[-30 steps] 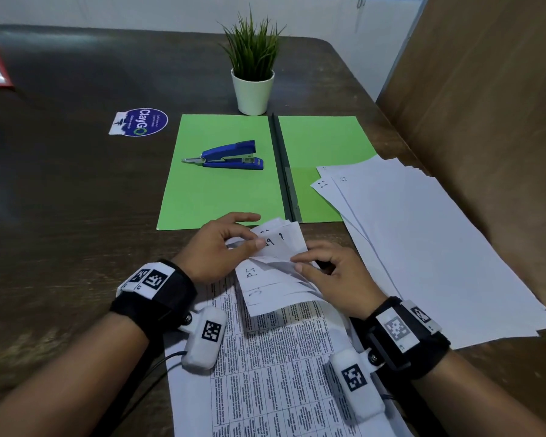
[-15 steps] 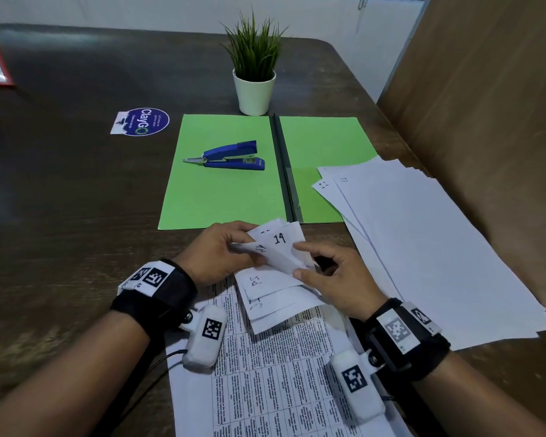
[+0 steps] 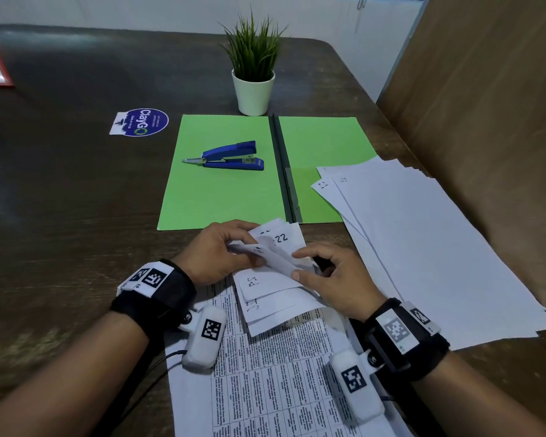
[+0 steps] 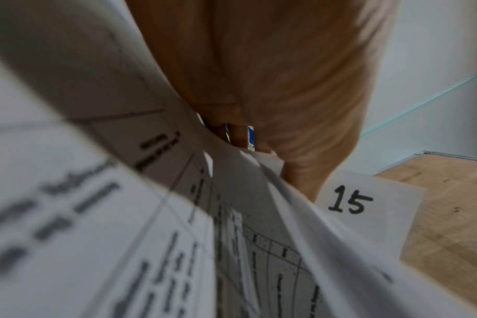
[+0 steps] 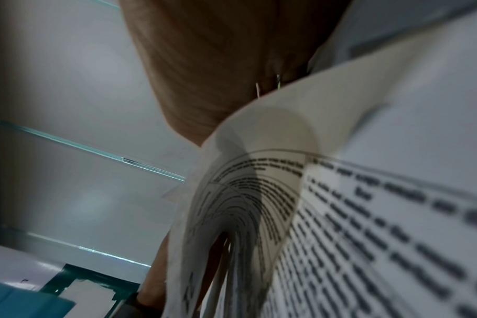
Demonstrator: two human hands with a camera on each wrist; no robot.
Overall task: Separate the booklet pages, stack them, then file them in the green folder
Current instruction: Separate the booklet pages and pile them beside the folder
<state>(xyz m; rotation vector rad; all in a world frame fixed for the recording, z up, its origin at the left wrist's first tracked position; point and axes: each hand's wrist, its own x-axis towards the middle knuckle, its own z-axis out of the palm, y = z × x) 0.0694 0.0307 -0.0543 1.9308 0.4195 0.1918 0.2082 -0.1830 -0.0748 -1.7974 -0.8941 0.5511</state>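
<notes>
On dark table [image 3: 60, 216], both hands' grip pinches booklet pages [image 3: 275, 280] fanned, corner numbered 22.

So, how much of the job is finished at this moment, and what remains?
Done: some separated sheets lie loosely fanned, partly over the open green folder. In hand: the left hand and right hand are pinching the booklet's numbered page corners. Left: separate the remaining pages, square the stack, and file it. The blue stapler sits on the folder.
</notes>
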